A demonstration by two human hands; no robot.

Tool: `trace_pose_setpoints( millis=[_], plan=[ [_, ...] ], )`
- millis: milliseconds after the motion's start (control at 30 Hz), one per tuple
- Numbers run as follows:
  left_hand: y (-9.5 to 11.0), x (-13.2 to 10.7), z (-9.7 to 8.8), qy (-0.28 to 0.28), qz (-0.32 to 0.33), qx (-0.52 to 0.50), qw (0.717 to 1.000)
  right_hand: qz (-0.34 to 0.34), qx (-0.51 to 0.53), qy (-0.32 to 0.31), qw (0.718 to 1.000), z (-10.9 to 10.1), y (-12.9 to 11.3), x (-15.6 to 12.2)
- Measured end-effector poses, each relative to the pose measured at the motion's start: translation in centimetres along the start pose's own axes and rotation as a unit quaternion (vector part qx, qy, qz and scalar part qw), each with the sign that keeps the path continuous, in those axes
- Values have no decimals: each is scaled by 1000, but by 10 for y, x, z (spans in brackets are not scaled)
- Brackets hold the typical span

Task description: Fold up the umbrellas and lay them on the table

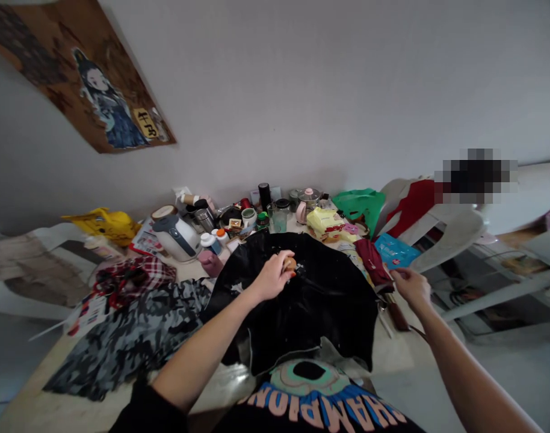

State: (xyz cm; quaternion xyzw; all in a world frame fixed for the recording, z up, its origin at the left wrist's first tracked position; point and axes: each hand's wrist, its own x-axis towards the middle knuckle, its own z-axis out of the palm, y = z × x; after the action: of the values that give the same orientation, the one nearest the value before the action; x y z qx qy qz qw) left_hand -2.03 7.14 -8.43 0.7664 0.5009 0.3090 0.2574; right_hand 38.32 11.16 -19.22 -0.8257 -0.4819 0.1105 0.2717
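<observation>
A wide black sheet of fabric (pixel 311 313) with a scalloped edge, much like an umbrella canopy, lies spread over the table in front of me. Above its middle, my left hand (pixel 272 278) is closed around a small tan, rounded piece (pixel 290 264); its kind is unclear. Small pale bits lie on the black fabric near those fingers. My right hand (pixel 413 290) is out to the right with its fingertips pinched together, beside a dark red pouch (pixel 373 263) and a blue packet (pixel 396 250). Whatever sits between those fingertips is too small to tell.
Camouflage cloth (pixel 139 331) and red plaid cloth (pixel 135 276) cover the table's left. Behind stand a kettle (pixel 176 236), several bottles and jars, a glass cup (pixel 279 219) and a yellow pack (pixel 324 221). A brown strapped item (pixel 398 317) lies right. Another person sits beyond a white chair (pixel 460 231).
</observation>
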Motion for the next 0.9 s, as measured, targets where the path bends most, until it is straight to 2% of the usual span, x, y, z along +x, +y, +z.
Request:
trace_pose_setpoints(
  millis=[67, 133, 167, 233, 300, 400, 467, 533, 633, 733, 800, 900],
  plan=[
    [-9, -5, 12, 5, -26, -38, 999, -46, -8, -7, 999, 5, -29, -16],
    [-18, -10, 15, 14, -30, -69, 997, -173, -8, 20, 985, 10, -60, -40],
    [-24, -13, 15, 16, -25, -71, 997, -240, 26, 2, 970, 13, -75, -54],
    [-39, -19, 13, 2, -21, -47, 999, -359, 122, -124, 917, 24, -104, -81],
    [-56, -28, 14, -31, -41, -15, 999, -401, 182, -253, 862, 41, -126, -105],
    [-79, -42, 17, -58, -52, 4, 997, -391, 219, -357, 820, 69, -148, -126],
    [-89, -50, 14, -47, -32, 3, 998, -382, 210, -372, 819, 82, -154, -129],
    [-95, -57, 7, -24, -34, 7, 999, -374, 193, -358, 833, 89, -156, -128],
    [-102, -72, -9, -3, -81, 9, 997, -356, 180, -335, 854, 87, -153, -122],
    [-108, -89, -18, -48, -92, -19, 994, -352, 175, -334, 857, 78, -149, -118],
    [-112, -99, -14, -85, -76, -14, 993, -358, 180, -360, 842, 71, -148, -119],
    [-116, -103, 1, -124, -40, 0, 992, -348, 199, -443, 802, 64, -152, -122]
  ],
)
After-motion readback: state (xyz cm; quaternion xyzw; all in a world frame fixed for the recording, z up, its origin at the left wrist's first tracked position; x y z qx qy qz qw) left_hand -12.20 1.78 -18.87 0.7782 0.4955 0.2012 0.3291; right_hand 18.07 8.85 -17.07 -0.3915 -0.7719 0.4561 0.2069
